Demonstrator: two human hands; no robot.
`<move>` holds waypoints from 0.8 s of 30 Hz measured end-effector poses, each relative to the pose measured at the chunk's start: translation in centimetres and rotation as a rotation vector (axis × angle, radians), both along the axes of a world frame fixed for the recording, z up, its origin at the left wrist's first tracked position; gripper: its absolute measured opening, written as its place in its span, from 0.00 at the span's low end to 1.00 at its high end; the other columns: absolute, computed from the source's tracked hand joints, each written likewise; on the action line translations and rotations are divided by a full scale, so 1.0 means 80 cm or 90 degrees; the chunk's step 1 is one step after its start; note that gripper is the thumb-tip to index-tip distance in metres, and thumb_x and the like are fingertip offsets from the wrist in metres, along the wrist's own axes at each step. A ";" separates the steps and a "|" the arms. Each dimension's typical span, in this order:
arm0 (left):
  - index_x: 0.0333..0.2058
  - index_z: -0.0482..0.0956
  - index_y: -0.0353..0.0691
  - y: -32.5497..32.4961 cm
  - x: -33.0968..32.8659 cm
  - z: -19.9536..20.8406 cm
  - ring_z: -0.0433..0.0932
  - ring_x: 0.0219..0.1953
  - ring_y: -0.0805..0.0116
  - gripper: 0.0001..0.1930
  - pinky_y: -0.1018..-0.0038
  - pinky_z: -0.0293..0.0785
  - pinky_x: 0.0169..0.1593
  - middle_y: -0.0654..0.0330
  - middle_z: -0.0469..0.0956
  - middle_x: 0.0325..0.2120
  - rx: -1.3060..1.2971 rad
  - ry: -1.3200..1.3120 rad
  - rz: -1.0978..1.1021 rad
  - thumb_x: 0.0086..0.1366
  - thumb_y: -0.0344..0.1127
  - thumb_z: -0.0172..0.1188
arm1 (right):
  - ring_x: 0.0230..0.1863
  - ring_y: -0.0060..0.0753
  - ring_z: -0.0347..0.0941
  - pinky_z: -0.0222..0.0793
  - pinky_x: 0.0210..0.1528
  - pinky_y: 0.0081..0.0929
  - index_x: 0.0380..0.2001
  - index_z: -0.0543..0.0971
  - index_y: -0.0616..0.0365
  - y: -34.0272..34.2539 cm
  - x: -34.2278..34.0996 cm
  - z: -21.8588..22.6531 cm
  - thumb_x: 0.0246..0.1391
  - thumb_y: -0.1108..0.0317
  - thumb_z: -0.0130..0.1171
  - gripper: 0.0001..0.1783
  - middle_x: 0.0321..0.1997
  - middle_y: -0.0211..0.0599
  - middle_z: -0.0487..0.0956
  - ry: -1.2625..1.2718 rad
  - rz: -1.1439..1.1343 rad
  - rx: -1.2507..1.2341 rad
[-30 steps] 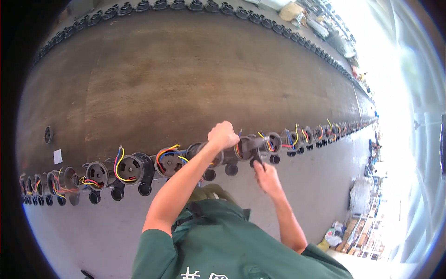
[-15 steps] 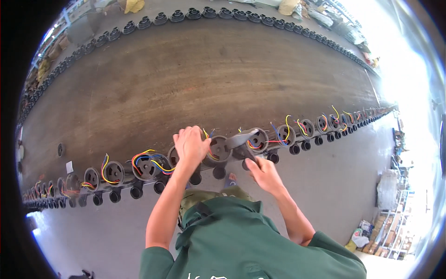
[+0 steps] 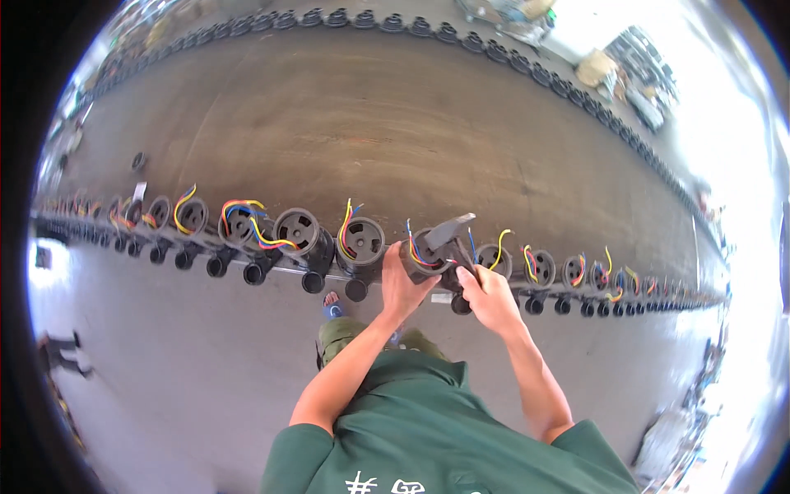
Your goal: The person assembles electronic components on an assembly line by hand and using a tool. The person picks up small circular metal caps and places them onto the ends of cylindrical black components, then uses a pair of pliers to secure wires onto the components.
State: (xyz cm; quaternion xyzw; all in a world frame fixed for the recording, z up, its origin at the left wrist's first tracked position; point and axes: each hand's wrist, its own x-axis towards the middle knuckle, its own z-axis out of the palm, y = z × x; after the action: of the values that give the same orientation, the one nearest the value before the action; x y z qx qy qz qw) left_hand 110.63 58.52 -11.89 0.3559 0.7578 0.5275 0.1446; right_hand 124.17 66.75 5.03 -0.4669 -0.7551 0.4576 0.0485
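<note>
My right hand [image 3: 491, 296] is closed round the dark handle of a hammer [image 3: 449, 231]. Its grey metal head lies over the open top of a black round housing [image 3: 418, 260], from which red, yellow and blue wires stick out. Against the left side of that housing my left hand [image 3: 401, 286] is wrapped, holding it, its fingers partly hidden. To the left, another black housing [image 3: 362, 240] with slots in its base and a wire bundle [image 3: 346, 226] stands in the row. Whether the hammer head touches the housing, I cannot tell.
Along the near edge of a wide brown table [image 3: 329, 123] runs a long row of similar wired housings. Dark stepped parts [image 3: 364, 19] line the far edge. A small ring-shaped part [image 3: 138, 161] lies at far left. Grey floor [image 3: 189, 370] spreads below.
My left hand has left a housing further left and moved right onto the one beside the hammer. The hammer has shifted slightly right and up in view. The whole view has turned.
</note>
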 end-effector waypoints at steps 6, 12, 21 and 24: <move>0.65 0.62 0.33 0.019 0.003 -0.018 0.72 0.61 0.44 0.54 0.57 0.69 0.64 0.44 0.73 0.56 0.109 -0.048 -0.019 0.41 0.40 0.84 | 0.20 0.24 0.70 0.66 0.24 0.30 0.34 0.76 0.63 -0.022 0.009 -0.026 0.71 0.55 0.55 0.20 0.23 0.34 0.76 0.078 0.000 0.168; 0.59 0.68 0.38 0.012 -0.003 -0.020 0.74 0.58 0.43 0.46 0.57 0.71 0.61 0.46 0.75 0.53 0.110 -0.081 -0.034 0.40 0.37 0.82 | 0.16 0.13 0.60 0.54 0.18 0.19 0.31 0.71 0.53 -0.003 0.010 -0.034 0.72 0.50 0.55 0.20 0.20 0.18 0.66 -0.048 -0.080 -0.179; 0.59 0.65 0.39 0.018 -0.012 -0.023 0.75 0.57 0.43 0.47 0.57 0.73 0.59 0.47 0.75 0.53 0.099 -0.047 -0.053 0.40 0.36 0.83 | 0.23 0.31 0.73 0.71 0.29 0.36 0.35 0.76 0.67 -0.017 0.019 -0.067 0.71 0.54 0.54 0.23 0.23 0.41 0.78 -0.054 0.007 0.295; 0.60 0.64 0.39 0.017 -0.014 -0.032 0.74 0.58 0.42 0.48 0.57 0.73 0.59 0.46 0.74 0.54 0.117 -0.054 -0.051 0.40 0.35 0.83 | 0.23 0.26 0.73 0.70 0.28 0.32 0.36 0.77 0.64 -0.007 0.016 -0.071 0.70 0.49 0.54 0.24 0.22 0.33 0.76 -0.088 -0.111 -0.072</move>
State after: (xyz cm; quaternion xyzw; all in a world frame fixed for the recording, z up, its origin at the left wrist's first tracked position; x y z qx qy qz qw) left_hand 109.51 59.89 -14.44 0.3746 0.6849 0.6030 0.1643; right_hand 125.47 66.17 -0.68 -0.5634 -0.6859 0.4604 0.0092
